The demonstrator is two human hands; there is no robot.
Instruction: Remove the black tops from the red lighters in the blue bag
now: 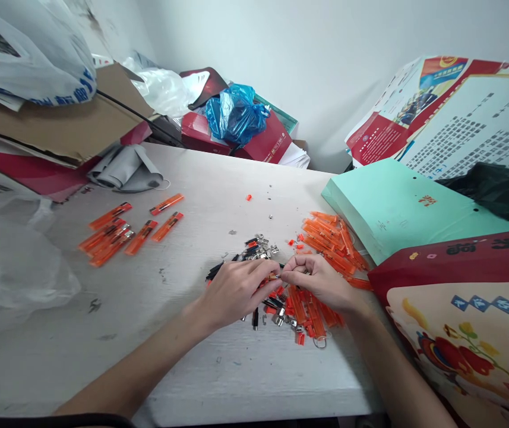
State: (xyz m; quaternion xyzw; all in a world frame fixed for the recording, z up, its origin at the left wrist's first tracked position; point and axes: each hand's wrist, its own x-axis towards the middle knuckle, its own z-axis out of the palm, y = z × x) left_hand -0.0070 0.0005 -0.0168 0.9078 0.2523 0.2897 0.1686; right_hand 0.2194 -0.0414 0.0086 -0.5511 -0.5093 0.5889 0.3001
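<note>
Over the middle of a heap of small parts, my left hand [240, 286] is closed on an orange lighter [272, 277], mostly hidden by the fingers. Its end meets my right hand [319, 278], whose thumb and forefinger are pinched; whatever they hold is too small to make out. Around and beneath both hands lie black stick-like parts [255, 319], shiny metal caps [278, 317] and small red-orange pieces [299, 337]. Clear orange lighter bodies [314, 312] lie under my right hand, and more orange bodies [332, 241] are piled beyond it.
Several lighters with black and metal ends [110, 241] lie at left on the white table [218, 368]. A clear plastic bag [9, 267] and grey cloth [125, 169] sit beyond. At right stand a mint-green box [397, 202] and a red printed box [463, 321]. A blue bag [239, 113] lies at the back.
</note>
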